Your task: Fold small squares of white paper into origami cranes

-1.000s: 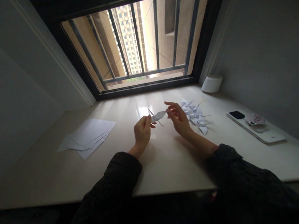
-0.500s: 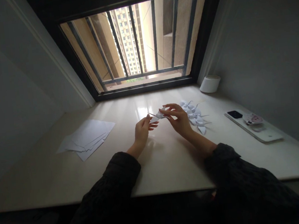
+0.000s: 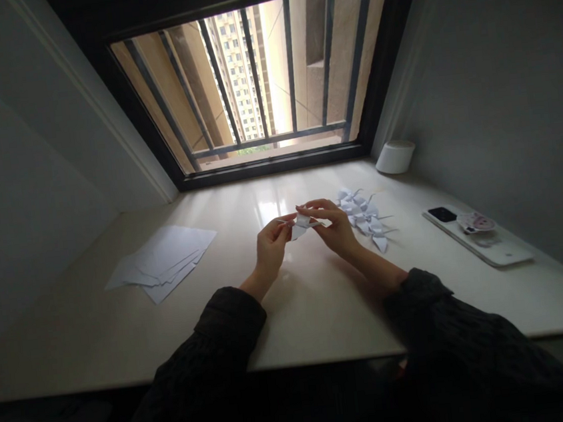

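The small folded paper crane (image 3: 304, 225) is up off the table (image 3: 318, 321), held between my two hands straight ahead of me at 12 o'clock, with a thin pointed tip sticking out toward 9 o'clock. My left hand (image 3: 271, 247) pinches the crane's left side between thumb and curled fingers. My right hand (image 3: 336, 227) pinches its right side, with the fingertips (image 3: 311, 206) closed over the top of the fold. Both hands are drawn in close together, not spread, and dark knit sleeves (image 3: 215, 342) cover my forearms up to the wrists. Just beside my right hand, at 3 o'clock from the crane, lies a loose heap of white paper cranes (image 3: 365, 219) on the table. Farther out at 3 o'clock lies a white phone (image 3: 486, 246) with a black camera bump and a round pink-and-white grip on its back. A stack of blank white sheets (image 3: 160, 260) sits at 9 o'clock, a white cylinder (image 3: 395, 157) stands against the wall at 2 o'clock, and a barred window (image 3: 257, 79) fills 12 o'clock.
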`<state>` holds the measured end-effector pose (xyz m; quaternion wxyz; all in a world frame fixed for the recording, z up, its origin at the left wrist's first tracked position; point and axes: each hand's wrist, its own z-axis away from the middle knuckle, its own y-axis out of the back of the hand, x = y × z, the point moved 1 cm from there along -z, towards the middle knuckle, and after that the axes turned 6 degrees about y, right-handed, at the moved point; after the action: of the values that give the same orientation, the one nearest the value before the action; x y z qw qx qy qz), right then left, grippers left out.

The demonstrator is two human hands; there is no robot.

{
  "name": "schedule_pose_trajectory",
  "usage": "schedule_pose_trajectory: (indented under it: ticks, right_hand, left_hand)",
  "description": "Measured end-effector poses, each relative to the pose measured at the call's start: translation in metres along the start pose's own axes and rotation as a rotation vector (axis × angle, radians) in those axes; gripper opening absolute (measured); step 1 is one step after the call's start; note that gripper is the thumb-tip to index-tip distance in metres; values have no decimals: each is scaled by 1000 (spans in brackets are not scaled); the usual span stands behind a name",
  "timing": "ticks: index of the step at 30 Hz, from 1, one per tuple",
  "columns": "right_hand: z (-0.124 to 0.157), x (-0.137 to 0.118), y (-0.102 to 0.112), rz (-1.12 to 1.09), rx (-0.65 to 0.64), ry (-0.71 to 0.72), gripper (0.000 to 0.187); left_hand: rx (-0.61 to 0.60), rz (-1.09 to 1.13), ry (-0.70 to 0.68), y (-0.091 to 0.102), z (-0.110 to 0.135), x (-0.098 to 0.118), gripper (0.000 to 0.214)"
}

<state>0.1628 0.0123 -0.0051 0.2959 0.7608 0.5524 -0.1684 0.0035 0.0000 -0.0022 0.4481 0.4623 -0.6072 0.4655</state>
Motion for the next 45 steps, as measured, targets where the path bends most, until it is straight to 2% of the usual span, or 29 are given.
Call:
schedule_pose_trajectory:
  ticks: [9, 18, 27, 39, 42, 45]
  right_hand:
    - [1, -2, 1, 56, 34, 32, 26]
    - [2, -15, 4, 265, 12, 135, 24]
    - [2, -12, 3, 332, 91, 127, 18]
    - [6, -10, 0, 276, 161, 70, 16]
    - [5, -10, -1, 267, 146, 61, 17]
    - [4, -11, -2, 270, 71, 29, 21]
  left_hand:
    - [-74, -6, -85, -2, 0, 3, 25]
    - [-104, -6, -120, -7, 3, 8, 18]
    - [-89, 1, -142, -8, 5, 9, 18]
    - [-87, 59, -116, -8, 5, 6, 18]
    - [-82, 67, -119, -8, 6, 6, 17]
    - [-70, 55, -132, -8, 6, 6, 17]
